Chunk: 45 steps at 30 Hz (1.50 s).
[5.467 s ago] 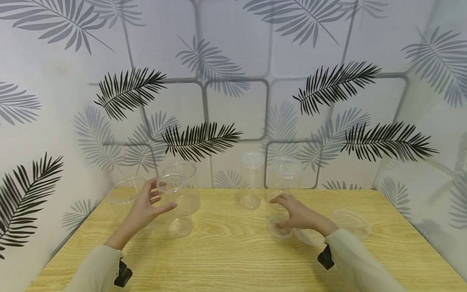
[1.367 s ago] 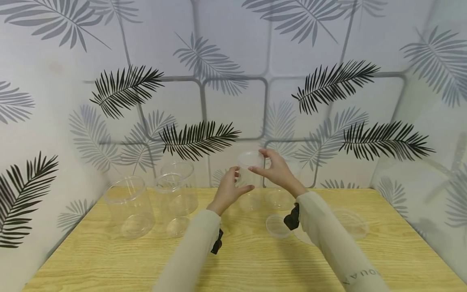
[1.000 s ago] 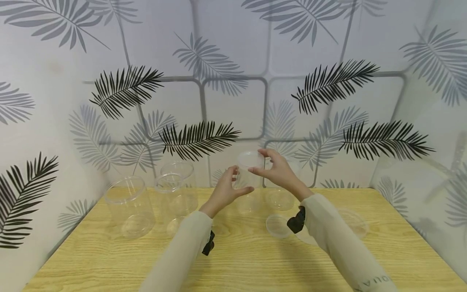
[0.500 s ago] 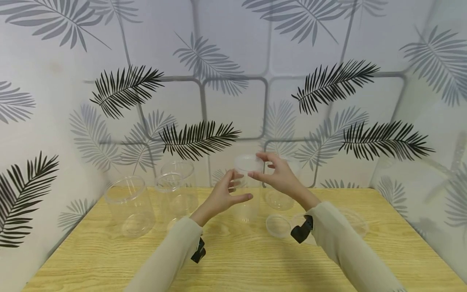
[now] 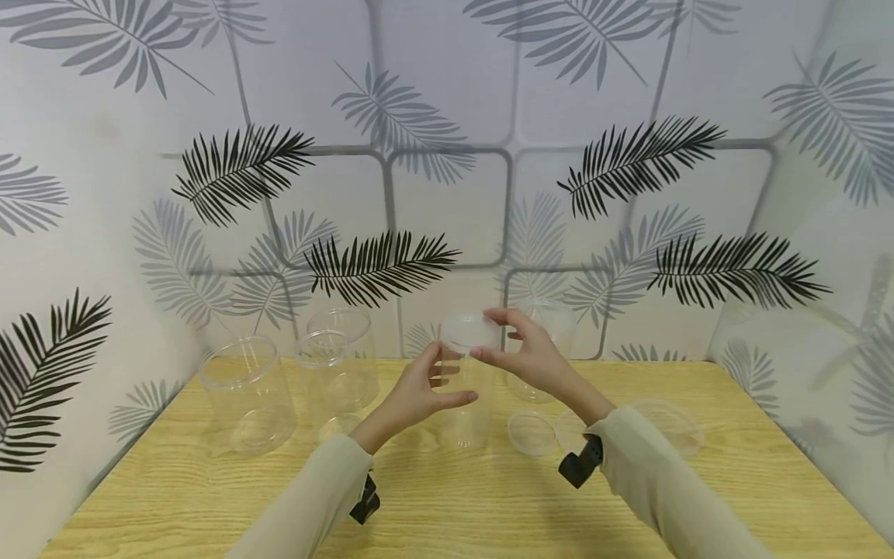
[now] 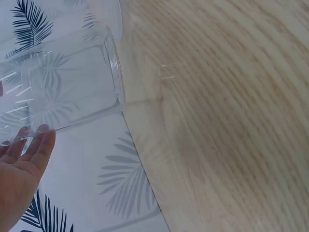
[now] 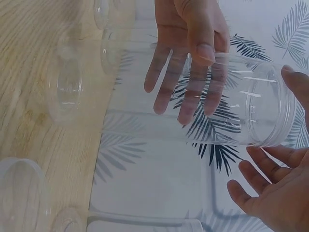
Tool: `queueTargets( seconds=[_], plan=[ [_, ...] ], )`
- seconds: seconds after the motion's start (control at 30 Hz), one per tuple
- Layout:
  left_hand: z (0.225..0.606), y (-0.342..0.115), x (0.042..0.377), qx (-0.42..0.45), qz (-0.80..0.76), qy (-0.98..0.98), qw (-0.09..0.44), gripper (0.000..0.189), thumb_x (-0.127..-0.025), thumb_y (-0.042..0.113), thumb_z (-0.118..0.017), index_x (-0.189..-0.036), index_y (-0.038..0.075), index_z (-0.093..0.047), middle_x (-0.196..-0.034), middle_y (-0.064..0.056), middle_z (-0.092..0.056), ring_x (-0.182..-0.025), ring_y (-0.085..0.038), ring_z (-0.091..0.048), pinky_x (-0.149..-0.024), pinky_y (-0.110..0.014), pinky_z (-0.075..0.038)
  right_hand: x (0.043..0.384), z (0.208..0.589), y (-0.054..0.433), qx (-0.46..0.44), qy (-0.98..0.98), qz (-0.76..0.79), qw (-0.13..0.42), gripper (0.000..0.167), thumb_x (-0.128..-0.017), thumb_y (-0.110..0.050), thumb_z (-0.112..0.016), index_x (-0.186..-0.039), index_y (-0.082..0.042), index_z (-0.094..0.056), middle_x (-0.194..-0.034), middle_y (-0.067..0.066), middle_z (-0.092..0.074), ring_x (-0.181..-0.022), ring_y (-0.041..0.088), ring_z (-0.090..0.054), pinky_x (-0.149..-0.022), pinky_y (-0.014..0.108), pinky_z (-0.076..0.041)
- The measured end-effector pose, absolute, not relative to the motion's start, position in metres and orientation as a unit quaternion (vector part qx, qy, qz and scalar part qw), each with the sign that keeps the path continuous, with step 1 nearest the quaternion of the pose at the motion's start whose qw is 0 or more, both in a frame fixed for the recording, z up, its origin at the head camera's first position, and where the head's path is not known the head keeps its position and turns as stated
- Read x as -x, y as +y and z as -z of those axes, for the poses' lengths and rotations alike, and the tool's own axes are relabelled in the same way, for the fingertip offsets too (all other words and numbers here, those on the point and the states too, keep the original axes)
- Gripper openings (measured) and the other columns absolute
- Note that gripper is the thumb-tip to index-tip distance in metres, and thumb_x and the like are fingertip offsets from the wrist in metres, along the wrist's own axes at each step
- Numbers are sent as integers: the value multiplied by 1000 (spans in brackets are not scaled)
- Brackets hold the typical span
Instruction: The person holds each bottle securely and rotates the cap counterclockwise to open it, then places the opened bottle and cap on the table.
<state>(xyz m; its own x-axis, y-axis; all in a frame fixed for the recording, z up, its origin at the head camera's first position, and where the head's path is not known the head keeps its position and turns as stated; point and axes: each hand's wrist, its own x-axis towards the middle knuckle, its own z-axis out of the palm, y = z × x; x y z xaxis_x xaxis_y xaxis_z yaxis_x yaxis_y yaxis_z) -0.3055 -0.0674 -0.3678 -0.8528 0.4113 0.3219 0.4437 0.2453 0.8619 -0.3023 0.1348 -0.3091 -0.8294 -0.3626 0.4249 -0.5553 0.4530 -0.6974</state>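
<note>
**Five containers counted, one of them in my hands**

One wood-grain bench point(image 5: 447, 505) carries the lot. Three clear containers with uncovered tops stand upright at its left: one wide front container point(image 5: 247, 400), one rear container point(image 5: 359, 357) and one narrow container point(image 5: 321, 388) just in front of that. A fourth, the back container point(image 5: 559, 324), stands behind my right wrist, its top whitish. The fifth, the tall cylinder point(image 5: 478, 377), is upright near the middle; whether its base meets the bench I cannot tell.

Both hands are on that cylinder: my left hand point(image 5: 412, 394) spans its side, thumb in front, fingers behind; my right hand point(image 5: 528, 353) pinches its whitish top.

Three loose discs lie at right: one large disc point(image 5: 668, 427), one middle disc point(image 5: 569, 427) partly hidden by my wrist, one small disc point(image 5: 532, 433).
</note>
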Motion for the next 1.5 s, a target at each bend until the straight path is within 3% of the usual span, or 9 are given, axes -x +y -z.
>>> queueTargets(
  seconds=[0.23, 0.7, 1.1, 1.37, 1.5],
  plan=[
    [354, -69, 290, 278, 550, -788, 2, 60, -75, 11, -74, -126, 11, -42, -126, -17, -49, -115, -38, -52, -97, -52, -41, 302, 312, 134, -273, -833, -475, 75, 61, -81, -23, -70, -133, -4, -42, -135, 15, -46, -123, 31, -43, -101, 49, -37],
    [349, -74, 282, 300, 566, -768, -22, 64, -75, 8, -74, -131, 10, -41, -128, -21, -49, -116, -41, -51, -97, -53, -41, 297, 316, 132, -265, -809, -523, 42, 62, -78, -26, -73, -132, -13, -44, -136, 9, -45, -120, 34, -44, -97, 51, -41],
    [348, -79, 280, 296, 551, -780, -15, 69, -72, 9, -76, -132, 13, -42, -123, -13, -55, -112, -30, -57, -93, -46, -47, 295, 317, 131, -281, -795, -535, 47, 60, -76, -21, -75, -129, -15, -48, -132, 7, -49, -120, 27, -45, -102, 51, -35],
    [348, -79, 282, 318, 565, -761, -34, 72, -72, 6, -76, -135, 10, -40, -122, -17, -56, -109, -29, -58, -92, -45, -48, 300, 319, 136, -328, -746, -579, -15, 62, -79, -19, -71, -134, -13, -43, -134, 10, -46, -114, 26, -51, -84, 32, -51],
    [347, -80, 282, 329, 571, -751, -44, 72, -72, 5, -76, -134, 10, -40, -122, -17, -55, -110, -30, -58, -92, -47, -47, 307, 318, 139, -366, -711, -598, -65, 67, -81, -18, -69, -138, -5, -36, -134, 9, -45, -112, 16, -52, -86, 25, -49]
  ],
)
